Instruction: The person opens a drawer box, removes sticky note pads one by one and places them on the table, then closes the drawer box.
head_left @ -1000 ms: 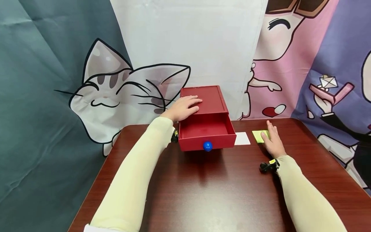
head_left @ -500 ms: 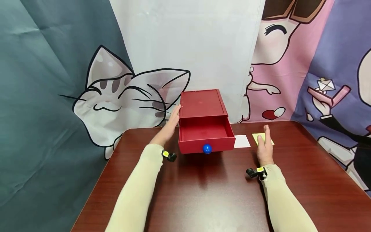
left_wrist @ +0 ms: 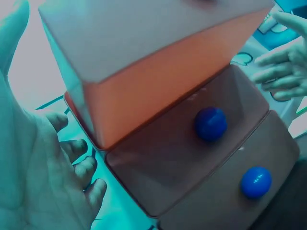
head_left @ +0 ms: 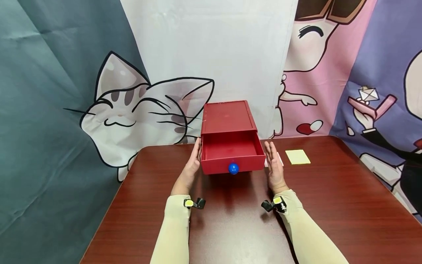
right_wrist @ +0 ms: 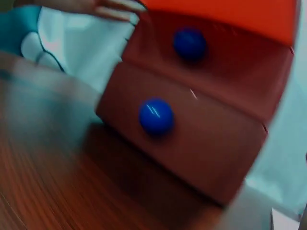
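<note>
A red drawer box [head_left: 227, 116] stands at the back of the table, its top drawer [head_left: 233, 165] pulled out with a bare floor showing and a blue round knob [head_left: 233, 168] on its front. Two lower drawer fronts with blue knobs, [left_wrist: 210, 124] for one, show closed beneath it in the left wrist view. My left hand [head_left: 189, 170] is beside the drawer's left side, fingers straight and pointing forward. Along the right side, my right hand [head_left: 274, 169] is held likewise, fingers extended. Neither hand holds anything.
A yellow sticky-note pad [head_left: 298, 157] lies on the table to the right. A white paper piece [head_left: 279, 160] is partly hidden behind my right hand. The brown table [head_left: 227, 227] meets a printed cloth backdrop [head_left: 247, 51] at its back edge.
My left hand has come off the box top and down to the drawer's left side. My right hand has moved left, from the yellow pad to the drawer's right side.
</note>
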Tool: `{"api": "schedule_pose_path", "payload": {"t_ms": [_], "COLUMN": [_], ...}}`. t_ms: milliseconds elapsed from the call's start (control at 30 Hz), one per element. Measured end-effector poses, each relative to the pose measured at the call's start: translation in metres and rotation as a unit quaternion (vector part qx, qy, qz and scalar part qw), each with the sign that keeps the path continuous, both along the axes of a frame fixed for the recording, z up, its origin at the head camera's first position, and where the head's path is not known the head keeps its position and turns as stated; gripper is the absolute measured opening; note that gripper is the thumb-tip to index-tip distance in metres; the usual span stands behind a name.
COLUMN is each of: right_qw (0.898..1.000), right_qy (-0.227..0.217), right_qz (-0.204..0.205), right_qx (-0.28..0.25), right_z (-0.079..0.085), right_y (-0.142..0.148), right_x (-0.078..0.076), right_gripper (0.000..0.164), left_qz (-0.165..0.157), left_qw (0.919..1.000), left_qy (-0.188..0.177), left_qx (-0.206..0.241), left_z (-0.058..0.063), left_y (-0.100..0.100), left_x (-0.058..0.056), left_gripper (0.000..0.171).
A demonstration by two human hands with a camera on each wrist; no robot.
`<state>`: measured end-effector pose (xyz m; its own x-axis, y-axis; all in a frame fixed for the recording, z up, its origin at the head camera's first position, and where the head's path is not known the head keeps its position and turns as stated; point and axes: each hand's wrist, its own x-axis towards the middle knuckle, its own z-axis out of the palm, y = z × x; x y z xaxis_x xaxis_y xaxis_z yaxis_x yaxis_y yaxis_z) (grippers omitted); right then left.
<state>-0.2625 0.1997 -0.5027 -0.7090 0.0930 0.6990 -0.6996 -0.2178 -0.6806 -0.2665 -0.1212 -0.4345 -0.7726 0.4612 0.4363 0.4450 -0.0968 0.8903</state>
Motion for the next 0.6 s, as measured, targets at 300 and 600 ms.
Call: {"api": "schedule_pose_path", "payload": {"t_ms": [300, 600], "right_qw": [0.992, 0.992], "right_qy": [0.001, -0.056], "right_qz": [0.121, 0.09], "right_qx": [0.022, 0.067], "right_z": [0.042, 0.046], "right_y": [-0.022, -0.023], "right_x": [0.009, 0.014], "right_gripper": [0.109, 0.101], "left_qz": [0.024, 0.07], "left_qw": [0.9985, 0.9966], "left_qy": [-0.046, -0.036], "left_qx": [-0.019, -0.026], "left_z": [0.006, 0.004], "left_y": [0.007, 0.008], "left_x": [0.008, 0.009], "left_gripper": [0.117, 0.105]}}
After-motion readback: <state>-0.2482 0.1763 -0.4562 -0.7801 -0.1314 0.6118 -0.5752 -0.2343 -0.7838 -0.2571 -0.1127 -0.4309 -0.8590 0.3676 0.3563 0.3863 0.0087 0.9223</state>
